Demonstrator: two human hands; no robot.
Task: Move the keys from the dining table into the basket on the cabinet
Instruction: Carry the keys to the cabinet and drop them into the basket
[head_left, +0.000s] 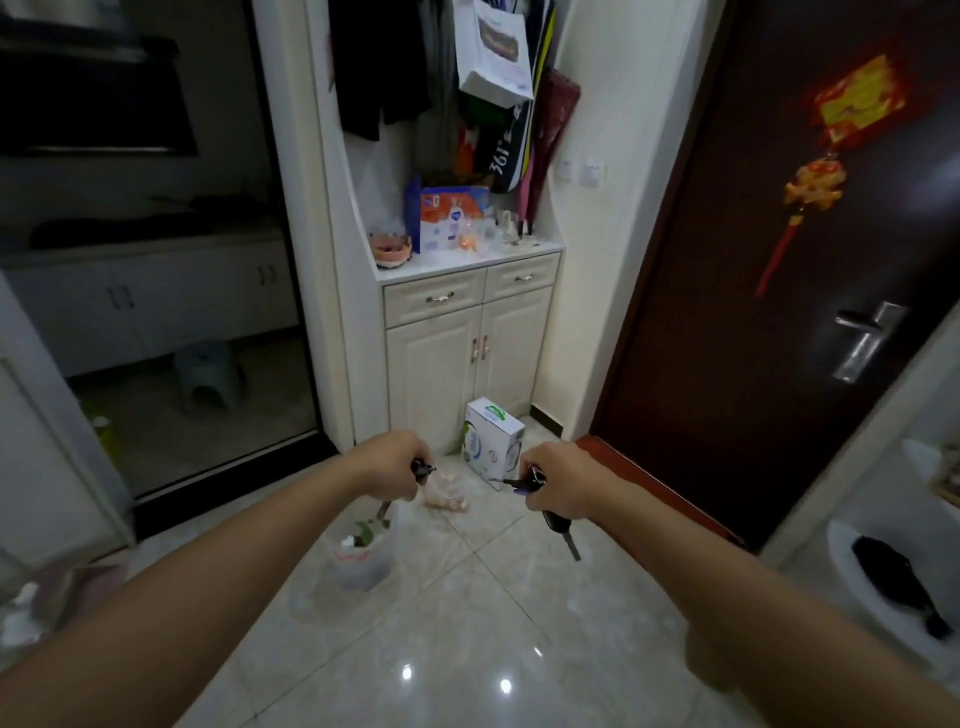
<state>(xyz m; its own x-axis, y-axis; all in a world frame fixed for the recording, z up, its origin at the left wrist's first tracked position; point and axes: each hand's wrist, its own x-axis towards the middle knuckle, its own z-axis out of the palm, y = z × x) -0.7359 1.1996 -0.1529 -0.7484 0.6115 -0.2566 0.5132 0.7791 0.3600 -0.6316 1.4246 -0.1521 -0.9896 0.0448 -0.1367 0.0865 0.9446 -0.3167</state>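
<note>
Your left hand (390, 464) is clenched on a dark-headed key (421, 468); your right hand (558, 486) grips a black fob key bunch (555, 521), blade hanging down. Pink scalloped basket (390, 249) sits at front-left corner of cream cabinet top (467, 262). Black bag w/ "361°" (503, 156) hangs above.

Cream cabinet (470, 322), black keys (558, 525) — basket (390, 249) seemingly pink.

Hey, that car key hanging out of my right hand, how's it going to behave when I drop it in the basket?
The car key dangles blade-down below the right hand, so it probably swings freely. It looks rigid and small, likely light. The basket seems shallow, so it may clatter or slide.
</note>
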